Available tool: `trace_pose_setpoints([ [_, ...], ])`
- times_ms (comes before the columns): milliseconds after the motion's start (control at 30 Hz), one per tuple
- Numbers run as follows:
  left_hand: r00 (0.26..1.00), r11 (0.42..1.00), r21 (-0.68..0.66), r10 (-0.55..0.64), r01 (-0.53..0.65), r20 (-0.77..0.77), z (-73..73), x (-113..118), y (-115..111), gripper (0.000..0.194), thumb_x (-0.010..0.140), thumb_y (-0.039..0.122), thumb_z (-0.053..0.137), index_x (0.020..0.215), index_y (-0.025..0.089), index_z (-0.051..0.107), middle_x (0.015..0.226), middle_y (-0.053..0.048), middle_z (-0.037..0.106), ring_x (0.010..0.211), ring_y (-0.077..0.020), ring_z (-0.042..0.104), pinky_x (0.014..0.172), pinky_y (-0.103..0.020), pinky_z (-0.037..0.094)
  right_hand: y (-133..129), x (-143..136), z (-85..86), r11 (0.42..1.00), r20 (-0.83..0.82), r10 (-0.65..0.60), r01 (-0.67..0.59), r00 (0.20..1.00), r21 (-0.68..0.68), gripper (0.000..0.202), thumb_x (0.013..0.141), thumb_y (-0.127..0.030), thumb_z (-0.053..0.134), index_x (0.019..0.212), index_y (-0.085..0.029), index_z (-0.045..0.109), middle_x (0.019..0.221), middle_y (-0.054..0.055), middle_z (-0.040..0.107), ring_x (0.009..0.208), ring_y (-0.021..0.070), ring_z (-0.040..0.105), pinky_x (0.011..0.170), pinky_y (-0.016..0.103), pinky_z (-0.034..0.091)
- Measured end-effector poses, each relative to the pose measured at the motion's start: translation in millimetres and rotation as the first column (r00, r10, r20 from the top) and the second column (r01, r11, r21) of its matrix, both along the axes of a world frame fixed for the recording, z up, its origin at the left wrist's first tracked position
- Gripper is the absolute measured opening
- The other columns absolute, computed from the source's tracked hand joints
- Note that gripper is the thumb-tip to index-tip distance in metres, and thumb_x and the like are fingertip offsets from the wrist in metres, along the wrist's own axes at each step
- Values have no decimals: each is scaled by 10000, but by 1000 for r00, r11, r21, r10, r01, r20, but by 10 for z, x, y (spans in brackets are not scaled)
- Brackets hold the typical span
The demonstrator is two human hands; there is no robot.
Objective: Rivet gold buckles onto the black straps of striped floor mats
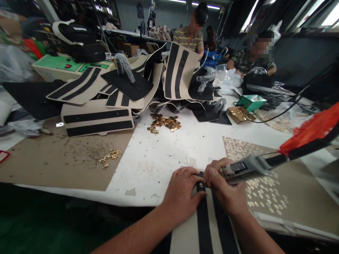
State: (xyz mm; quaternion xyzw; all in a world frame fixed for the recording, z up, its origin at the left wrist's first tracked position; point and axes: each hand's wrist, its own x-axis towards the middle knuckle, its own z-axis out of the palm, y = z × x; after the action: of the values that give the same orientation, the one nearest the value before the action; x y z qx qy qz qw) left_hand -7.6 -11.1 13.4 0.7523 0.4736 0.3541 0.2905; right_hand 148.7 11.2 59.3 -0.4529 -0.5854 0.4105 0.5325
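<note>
My left hand [184, 190]: fingers apart, presumably steadying beige, black-striped flat panel [203, 225], lower centre.
My right hand [227, 188]: clamped on grey, elongated tool [247, 169], likely for control.

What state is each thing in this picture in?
Left hand: fingers spread, on the near panel
Right hand: closed around the tool
Tool: held, tilted
Near panel: striped side up, partly past the table edge
Far panels: heaped
Handle: wrapped in clear plastic
Gold plates: loosely piled
Clasps: loose, clustered
Rings: loose, spread out
Carton: open, gold parts inside
</note>
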Motion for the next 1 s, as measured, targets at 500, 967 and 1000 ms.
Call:
trace_pose_setpoints([
  [500,999,999,-38,-27,27,-21,21,6,37,277,880,304,747,1153,289,696,1293,-37,669,1267,-301,560,1117,-516,407,113,-27,-69,984,-143,176,-179,974,-5,247,938,-278,682,772,-236,505,640,-50,495,565,128,488,550,289,406],
  [967,993,997,75,-5,14,-119,82,20,-19,310,818,238,810,1123,226,753,1287,-64,699,1246,-271,609,1116,-485,467,-365,580,375,916,-348,-392,395,852,-68,357,783,-481,830,869,-212,611,557,-53,558,521,159,546,562,305,487],
  [1000,990,996,80,-26,38,-141,93,5,-25,319,832,241,792,1148,220,750,1310,-73,693,1261,-275,605,1130,-489,462,-492,759,339,869,-253,-493,482,832,-109,392,760,-505,840,894,-197,637,567,-35,589,542,180,574,569,316,493],
])
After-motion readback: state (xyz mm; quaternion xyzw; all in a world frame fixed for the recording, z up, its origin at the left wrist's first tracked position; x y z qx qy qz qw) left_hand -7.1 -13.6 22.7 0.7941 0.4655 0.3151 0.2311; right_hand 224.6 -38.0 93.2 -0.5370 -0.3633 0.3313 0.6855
